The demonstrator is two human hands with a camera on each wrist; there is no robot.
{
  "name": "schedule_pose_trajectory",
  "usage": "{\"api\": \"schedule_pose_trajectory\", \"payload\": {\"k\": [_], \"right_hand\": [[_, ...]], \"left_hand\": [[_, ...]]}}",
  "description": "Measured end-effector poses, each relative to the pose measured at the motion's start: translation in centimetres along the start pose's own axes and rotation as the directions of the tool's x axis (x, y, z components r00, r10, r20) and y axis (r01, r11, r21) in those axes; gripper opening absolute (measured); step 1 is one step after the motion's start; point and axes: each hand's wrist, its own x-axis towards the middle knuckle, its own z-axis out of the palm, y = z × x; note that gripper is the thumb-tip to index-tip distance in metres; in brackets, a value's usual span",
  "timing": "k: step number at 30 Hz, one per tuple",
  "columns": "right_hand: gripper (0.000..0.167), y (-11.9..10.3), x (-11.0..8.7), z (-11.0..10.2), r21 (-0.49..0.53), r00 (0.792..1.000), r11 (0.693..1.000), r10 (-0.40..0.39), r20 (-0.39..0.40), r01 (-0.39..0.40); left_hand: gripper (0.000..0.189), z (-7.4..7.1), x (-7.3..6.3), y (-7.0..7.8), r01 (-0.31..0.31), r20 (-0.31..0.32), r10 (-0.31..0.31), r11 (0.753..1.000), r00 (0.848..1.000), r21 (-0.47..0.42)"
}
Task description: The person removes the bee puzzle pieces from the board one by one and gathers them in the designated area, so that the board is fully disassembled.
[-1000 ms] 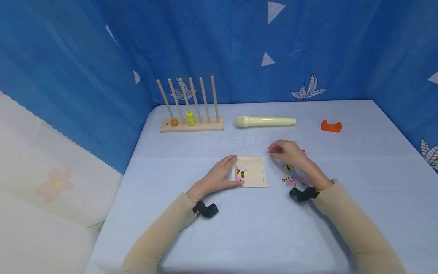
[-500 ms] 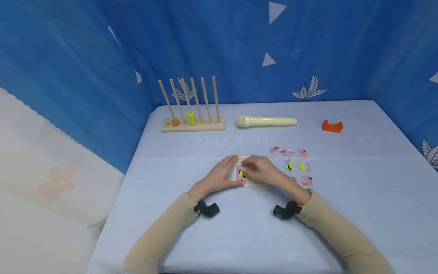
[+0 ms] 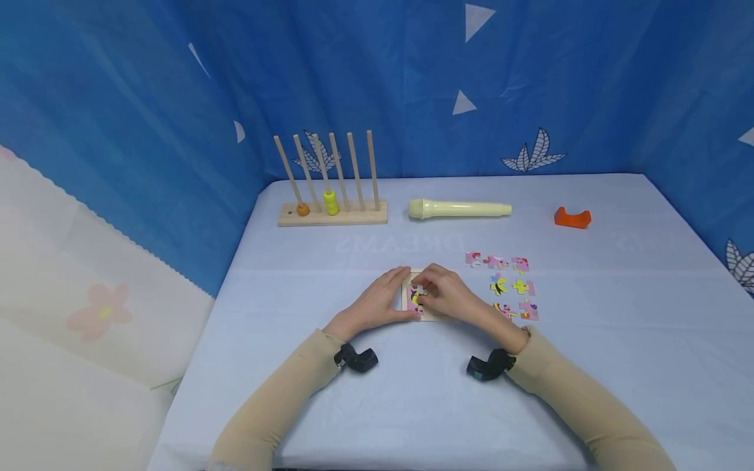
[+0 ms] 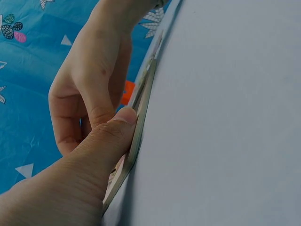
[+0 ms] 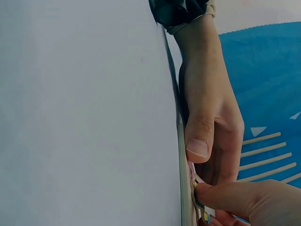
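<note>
My left hand (image 3: 377, 302) grips the left part of a small wooden puzzle tray (image 3: 432, 316), its fingertips on the far edge and thumb on the near edge. In the left wrist view the thumb presses the tray's rim (image 4: 136, 141). Pink and yellow bee-printed pieces (image 3: 414, 297) lie in the tray's left side. Over the tray, my right hand (image 3: 450, 294) pinches a puzzle piece (image 5: 199, 200) between thumb and fingers, right beside those pieces; the fingers hide most of it. Several loose puzzle pieces (image 3: 498, 284) lie in rows to the right.
Behind the tray stands a wooden peg rack (image 3: 332, 221) with orange and yellow beads. A pale yellow stick (image 3: 462, 209) lies to its right, and an orange cradle-shaped block (image 3: 572, 218) sits farther right. A blue curtain (image 3: 400, 91) hangs behind the table.
My right hand has moved left from beside the loose pieces to over the tray, uncovering those pieces. Over the last half second it has shifted only slightly. The left hand stays on the tray.
</note>
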Motion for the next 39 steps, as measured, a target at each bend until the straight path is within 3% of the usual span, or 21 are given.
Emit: {"api": "schedule_pose_trajectory", "payload": {"k": [9, 14, 18, 24, 34, 39], "right_hand": [[0.027, -0.3, 0.2, -0.6, -0.021, 0.999, 0.999, -0.045, 0.025, 0.046], [0.029, -0.1, -0.6, -2.6, -0.040, 0.998, 0.997, 0.065, 0.021, -0.064], [0.030, 1.0, -2.1, -4.9, -0.056, 0.986, 0.984, 0.166, -0.013, -0.166], [0.031, 2.7, -4.3, -7.1, -0.113, 0.967, 0.960, 0.252, -0.046, -0.256], [0.029, 3.8, -5.2, -7.3, -0.173, 0.962, 0.946, 0.267, -0.057, -0.273], [0.030, 3.1, -4.6, -7.0, -0.138, 0.966, 0.956, 0.253, -0.054, -0.258]], "left_hand": [[0.097, 0.1, 0.2, 0.0, -0.010, -0.006, 0.010, 1.000, 1.000, 0.000], [0.098, 0.2, 0.3, 0.2, -0.011, -0.002, 0.011, 1.000, 1.000, 0.001], [0.099, 0.2, 0.4, 0.3, 0.001, 0.002, -0.001, 1.000, 1.000, 0.010], [0.099, 0.1, 0.1, 0.2, 0.003, 0.000, -0.003, 1.000, 1.000, 0.028], [0.096, 0.0, -0.1, 0.3, -0.002, 0.015, 0.002, 0.999, 1.000, 0.036], [0.098, 0.0, -0.1, 0.3, -0.002, 0.016, 0.001, 0.999, 1.000, 0.040]]}}
